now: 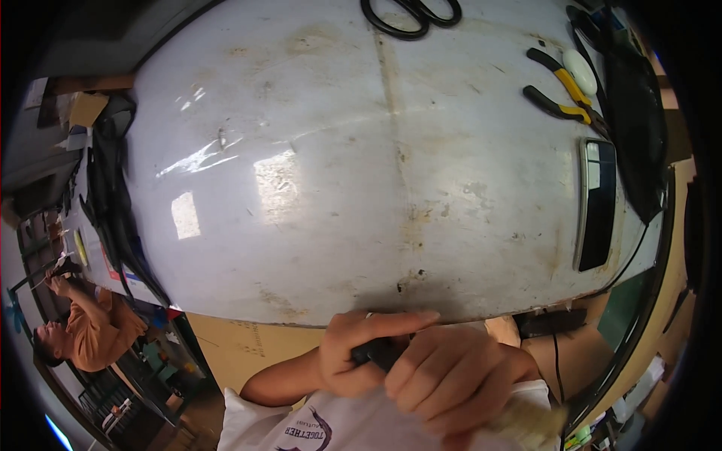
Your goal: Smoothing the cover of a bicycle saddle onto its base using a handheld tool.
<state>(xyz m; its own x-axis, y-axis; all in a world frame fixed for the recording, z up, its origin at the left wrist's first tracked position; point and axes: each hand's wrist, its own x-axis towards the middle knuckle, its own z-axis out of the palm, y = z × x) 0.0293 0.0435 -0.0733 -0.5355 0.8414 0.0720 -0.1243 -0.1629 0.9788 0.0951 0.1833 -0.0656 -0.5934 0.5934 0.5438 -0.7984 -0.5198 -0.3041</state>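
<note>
At the table's near edge, my left hand (359,353) is closed around a small dark piece (380,352), its index finger stretched along the top. Most of that piece is hidden by fingers, so its kind is unclear. Close against it on the right, my right hand (451,376) is curled into a fist, slightly smeared by motion. A blurred pale yellowish thing (530,421) shows beside this fist; whether the fist grips it I cannot tell.
Black-handled scissors (410,16) lie at the far edge. To the right are yellow-and-black pliers (564,89), a white oval object (579,71), a phone (596,204) and a black pouch (635,124). Black strips (113,203) line the left edge. Another person (94,327) sits at left.
</note>
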